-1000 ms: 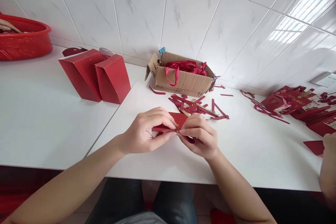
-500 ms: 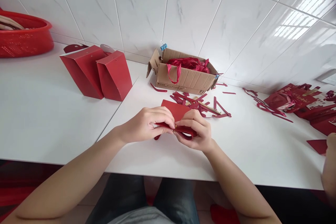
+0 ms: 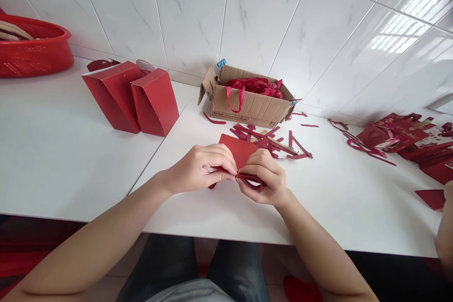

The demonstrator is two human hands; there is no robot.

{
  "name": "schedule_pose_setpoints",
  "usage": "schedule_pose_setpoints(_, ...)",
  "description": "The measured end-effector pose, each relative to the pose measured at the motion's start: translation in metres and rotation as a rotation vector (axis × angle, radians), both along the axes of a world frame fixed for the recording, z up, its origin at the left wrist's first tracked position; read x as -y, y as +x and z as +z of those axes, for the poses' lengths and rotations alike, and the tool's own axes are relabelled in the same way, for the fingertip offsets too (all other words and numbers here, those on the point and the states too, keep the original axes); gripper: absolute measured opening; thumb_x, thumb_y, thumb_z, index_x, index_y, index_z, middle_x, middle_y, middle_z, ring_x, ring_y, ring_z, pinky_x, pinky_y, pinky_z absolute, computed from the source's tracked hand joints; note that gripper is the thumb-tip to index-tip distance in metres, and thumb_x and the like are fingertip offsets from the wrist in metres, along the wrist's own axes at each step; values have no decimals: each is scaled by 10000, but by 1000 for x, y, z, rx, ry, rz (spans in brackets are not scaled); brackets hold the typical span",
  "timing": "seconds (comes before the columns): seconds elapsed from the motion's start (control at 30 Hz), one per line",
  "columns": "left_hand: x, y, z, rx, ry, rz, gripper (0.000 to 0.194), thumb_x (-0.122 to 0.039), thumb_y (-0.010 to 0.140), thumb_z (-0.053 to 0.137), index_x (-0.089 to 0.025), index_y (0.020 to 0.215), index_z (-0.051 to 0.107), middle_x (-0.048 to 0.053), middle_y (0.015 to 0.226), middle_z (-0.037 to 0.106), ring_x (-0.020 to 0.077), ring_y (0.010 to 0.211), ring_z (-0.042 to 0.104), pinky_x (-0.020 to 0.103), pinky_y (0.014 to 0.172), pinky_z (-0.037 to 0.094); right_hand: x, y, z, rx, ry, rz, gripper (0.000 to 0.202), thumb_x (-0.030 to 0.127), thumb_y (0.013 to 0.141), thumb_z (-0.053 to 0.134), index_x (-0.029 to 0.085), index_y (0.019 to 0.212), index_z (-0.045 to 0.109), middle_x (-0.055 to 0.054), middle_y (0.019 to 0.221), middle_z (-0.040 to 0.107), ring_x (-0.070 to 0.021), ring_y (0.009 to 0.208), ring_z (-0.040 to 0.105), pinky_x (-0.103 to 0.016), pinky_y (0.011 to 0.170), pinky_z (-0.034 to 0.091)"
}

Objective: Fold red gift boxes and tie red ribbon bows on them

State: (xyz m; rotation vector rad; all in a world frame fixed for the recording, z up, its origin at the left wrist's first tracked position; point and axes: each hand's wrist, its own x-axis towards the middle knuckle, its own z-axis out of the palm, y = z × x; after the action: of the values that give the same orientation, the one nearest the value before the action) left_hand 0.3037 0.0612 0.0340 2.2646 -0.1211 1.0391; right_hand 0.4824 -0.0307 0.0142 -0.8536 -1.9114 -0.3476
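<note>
A red folded card piece (image 3: 239, 149) is held above the white table, its flat panel standing up behind my fingers. My left hand (image 3: 208, 166) pinches its left part between thumb and fingers. On the right side my right hand (image 3: 264, 177) grips the piece, where a strip curves into a loop below the fingers. The fingertips of both hands nearly meet at a small yellowish spot in the middle. What exactly the fingertips pinch there is too small to make out.
Behind stands a cardboard box (image 3: 247, 106) of red ribbons, with loose dark red strips (image 3: 265, 139) before it. Two red boxes (image 3: 155, 101) and a red basket (image 3: 35, 54) are at left. Red bags (image 3: 396, 132) and another person's arm (image 3: 445, 231) are at right.
The hands and card have hardly moved. The right-hand fingers have shifted slightly, and the loop under them looks a little more open.
</note>
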Motion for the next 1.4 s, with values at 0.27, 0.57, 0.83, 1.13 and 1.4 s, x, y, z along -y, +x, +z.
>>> schedule_pose_setpoints(0.27, -1, 1, 0, 27, -8, -19, 81, -99, 762, 717, -165, 807, 715, 69, 743, 703, 169, 753, 644, 275, 659, 572, 3, -1, 4, 0, -36, -24, 166, 189, 791, 638, 215, 945, 584, -40, 773, 600, -168, 698, 583, -342, 601, 519)
schedule_pose_setpoints(0.57, 0, 2, -1, 34, -6, 20, 65, -103, 756, 725, -160, 751, 692, 52, 723, 695, 165, 768, 645, 273, 663, 575, 2, -1, 2, 32, 33, 29, 214, 102, 788, 636, 206, 970, 593, -38, 784, 637, -165, 741, 609, -323, 620, 529)
schedule_pose_setpoints(0.83, 0, 3, -4, 42, -30, 20, 67, -132, 759, 732, -162, 746, 674, 48, 723, 694, 162, 755, 647, 292, 688, 571, 5, 1, 4, 112, 49, -63, 138, 110, 807, 629, 208, 898, 599, 4, 717, 638, -132, 691, 638, -310, 631, 481)
schedule_pose_setpoints(1.13, -3, 4, -4, 44, 45, 67, 159, -172, 728, 769, -159, 824, 642, 54, 774, 679, 184, 831, 641, 326, 763, 561, 3, 4, 6, 71, 64, -41, 163, 138, 790, 677, 221, 909, 602, 5, 737, 680, -135, 678, 656, -326, 649, 482)
schedule_pose_setpoints(1.4, -5, 7, -9, 196, 149, 130, 93, -108, 792, 690, -180, 813, 635, 57, 784, 715, 169, 759, 682, 306, 707, 580, -4, 19, 2, -61, -9, 68, 298, 231, 752, 738, 225, 1006, 583, -38, 834, 664, -200, 811, 640, -377, 700, 537)
